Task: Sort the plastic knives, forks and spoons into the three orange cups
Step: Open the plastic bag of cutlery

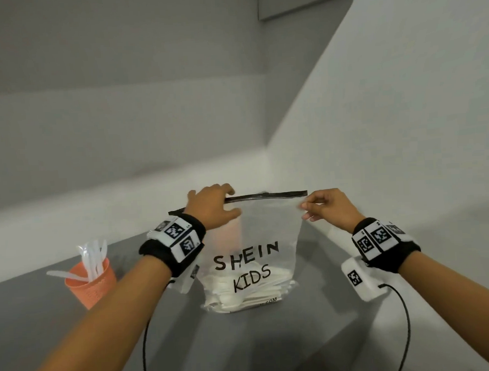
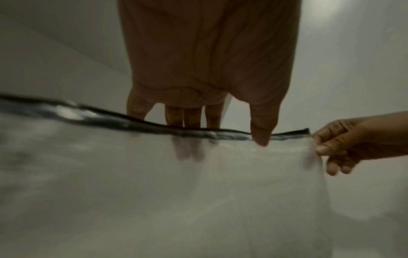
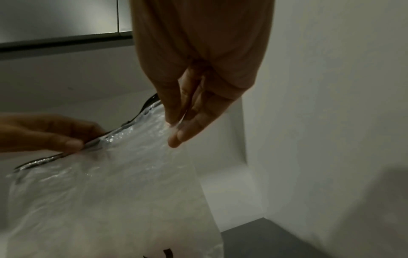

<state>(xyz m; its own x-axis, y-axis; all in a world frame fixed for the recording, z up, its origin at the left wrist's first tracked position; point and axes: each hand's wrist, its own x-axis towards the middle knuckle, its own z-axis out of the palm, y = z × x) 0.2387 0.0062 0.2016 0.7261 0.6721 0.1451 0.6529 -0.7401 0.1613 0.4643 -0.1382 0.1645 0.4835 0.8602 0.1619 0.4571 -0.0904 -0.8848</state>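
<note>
A frosted zip bag (image 1: 262, 229) printed "SHEIN KIDS" stands upright on the grey counter, with white plastic cutlery (image 1: 242, 292) heaped in its bottom. My left hand (image 1: 214, 205) pinches the bag's black zip strip (image 1: 266, 196) near its left end, fingers behind and thumb in front (image 2: 261, 136). My right hand (image 1: 322, 207) pinches the bag's right edge just below the zip (image 3: 176, 129). One orange cup (image 1: 92, 284) stands at the left and holds several white utensils (image 1: 93, 256). No other orange cup shows.
The grey counter (image 1: 272, 338) ends at a white wall behind and a white wall on the right, forming a corner (image 1: 270, 161). A cabinet underside (image 1: 291, 3) hangs above. Black cables (image 1: 145, 344) run from both wrist units.
</note>
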